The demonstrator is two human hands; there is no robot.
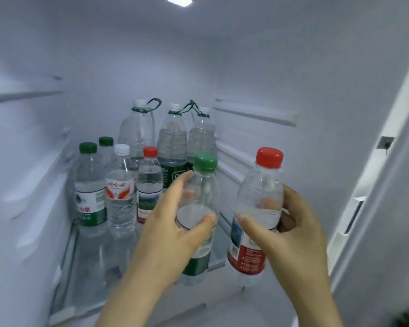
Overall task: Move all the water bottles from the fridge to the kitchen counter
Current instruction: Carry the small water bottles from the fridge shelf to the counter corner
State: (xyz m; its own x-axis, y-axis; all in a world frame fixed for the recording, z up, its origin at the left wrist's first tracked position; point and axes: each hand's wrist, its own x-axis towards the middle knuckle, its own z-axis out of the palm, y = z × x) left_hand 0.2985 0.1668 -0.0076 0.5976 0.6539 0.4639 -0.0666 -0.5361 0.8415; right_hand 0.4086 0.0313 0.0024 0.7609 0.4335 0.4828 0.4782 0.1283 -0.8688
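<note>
Now left fingers (180, 182) round green-capped bottle (203, 182), right fingers (292, 197) round red-capped bottle (260, 192); white-capped bottle (119, 199), label "娃哈哈".

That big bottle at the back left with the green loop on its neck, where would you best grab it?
By the green carry loop at its neck, coming from above. The big bottle stands upright at the back, and the white-capped bottle and the shelf's red-capped bottle in front block its wide body, so a side grip looks awkward; the loop stands clear above them.
</note>
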